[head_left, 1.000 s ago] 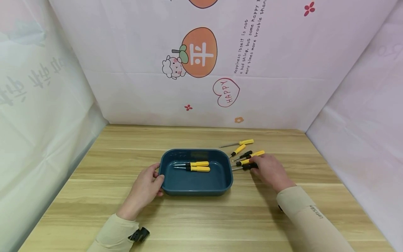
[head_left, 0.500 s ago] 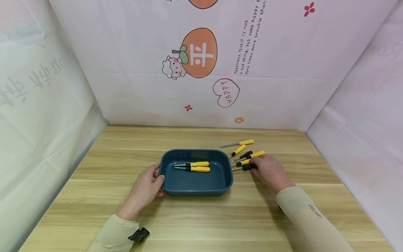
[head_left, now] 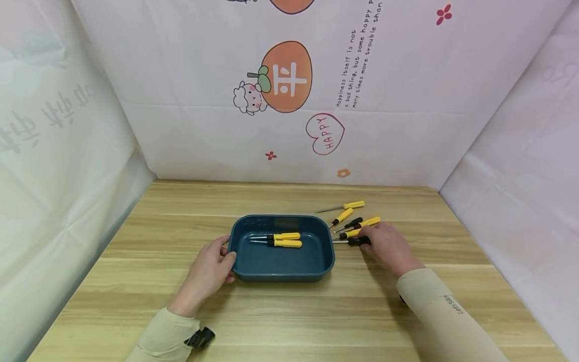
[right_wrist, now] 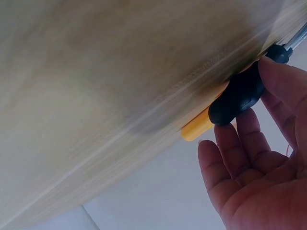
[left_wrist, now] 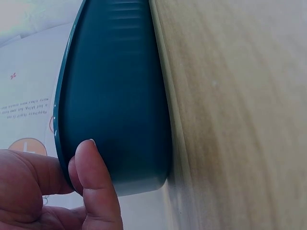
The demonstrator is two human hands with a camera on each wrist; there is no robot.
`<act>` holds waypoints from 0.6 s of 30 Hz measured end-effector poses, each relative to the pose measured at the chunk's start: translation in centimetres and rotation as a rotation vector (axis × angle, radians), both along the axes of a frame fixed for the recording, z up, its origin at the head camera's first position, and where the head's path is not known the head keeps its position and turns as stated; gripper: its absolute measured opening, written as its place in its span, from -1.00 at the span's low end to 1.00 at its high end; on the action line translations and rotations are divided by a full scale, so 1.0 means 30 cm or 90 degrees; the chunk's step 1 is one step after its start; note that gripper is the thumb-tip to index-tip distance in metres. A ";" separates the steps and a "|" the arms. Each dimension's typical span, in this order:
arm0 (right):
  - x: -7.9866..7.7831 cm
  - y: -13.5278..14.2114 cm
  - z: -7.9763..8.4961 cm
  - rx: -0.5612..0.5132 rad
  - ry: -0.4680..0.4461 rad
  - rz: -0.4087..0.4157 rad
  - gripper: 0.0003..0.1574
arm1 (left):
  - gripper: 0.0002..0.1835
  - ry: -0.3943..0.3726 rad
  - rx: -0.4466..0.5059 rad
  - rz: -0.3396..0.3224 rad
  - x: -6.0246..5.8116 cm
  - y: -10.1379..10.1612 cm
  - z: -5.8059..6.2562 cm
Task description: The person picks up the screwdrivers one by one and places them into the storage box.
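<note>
My left hand (head_left: 209, 269) grips the left end of a dark blue plastic tray (head_left: 285, 276), thumb at the rim and fingers against the outer wall. Inside the tray lie two screwdrivers with yellow handles (head_left: 287, 244), side by side, shafts to the left. To the right of the tray, my right hand (head_left: 388, 247) pinches a screwdriver with a black handle (right_wrist: 240, 93) between thumb and fingers. Its metal shaft points left, the tip close to the tray's right wall. Partly behind that handle, a yellow handle (right_wrist: 196, 127) shows in the right wrist view.
Several more screwdrivers lie loose beyond the right hand, among them a yellow one (head_left: 354, 204) farthest back and a small black one (head_left: 354, 222). The wooden table (head_left: 289, 322) meets a printed white cloth wall (head_left: 217, 146) at the back, with white sheets on both sides.
The black-handled screwdriver has turned very slightly in my right hand, its shaft now more level. Both hands and the tray hold their places.
</note>
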State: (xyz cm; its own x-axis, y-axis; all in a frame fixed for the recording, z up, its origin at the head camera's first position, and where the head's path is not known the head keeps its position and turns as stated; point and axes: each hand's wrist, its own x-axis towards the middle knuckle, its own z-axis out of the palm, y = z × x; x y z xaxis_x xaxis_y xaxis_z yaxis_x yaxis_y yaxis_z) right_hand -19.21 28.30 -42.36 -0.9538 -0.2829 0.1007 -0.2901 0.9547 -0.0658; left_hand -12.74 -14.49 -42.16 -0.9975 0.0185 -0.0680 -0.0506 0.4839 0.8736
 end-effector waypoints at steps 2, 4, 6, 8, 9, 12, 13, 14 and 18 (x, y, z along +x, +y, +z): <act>0.002 0.000 0.000 -0.004 0.000 0.001 -0.67 | -0.43 -0.001 0.003 -0.001 0.001 0.001 0.000; 0.004 -0.001 0.000 -0.009 -0.005 -0.001 -0.68 | -0.43 -0.003 0.006 0.000 0.002 0.002 0.001; 0.005 -0.003 0.000 -0.016 -0.015 -0.005 -0.69 | -0.43 -0.004 0.009 0.001 0.003 0.002 0.002; 0.005 -0.004 0.000 -0.020 -0.028 -0.009 -0.69 | -0.43 -0.004 0.011 0.002 0.004 0.003 0.002; 0.005 -0.005 0.000 -0.018 -0.034 -0.009 -0.69 | -0.43 -0.004 0.012 0.003 0.004 0.003 0.002; 0.005 -0.007 0.000 -0.014 -0.051 -0.012 -0.67 | -0.43 -0.005 0.012 0.004 0.004 0.004 0.001; 0.005 -0.007 -0.001 -0.012 -0.056 -0.012 -0.66 | -0.43 -0.005 0.011 0.004 0.004 0.004 0.001; 0.006 -0.008 -0.001 -0.012 -0.060 -0.013 -0.65 | -0.43 -0.005 0.011 0.004 0.004 0.004 0.000; 0.005 -0.009 -0.002 -0.013 -0.065 -0.014 -0.63 | -0.43 -0.005 0.013 0.005 0.005 0.004 0.000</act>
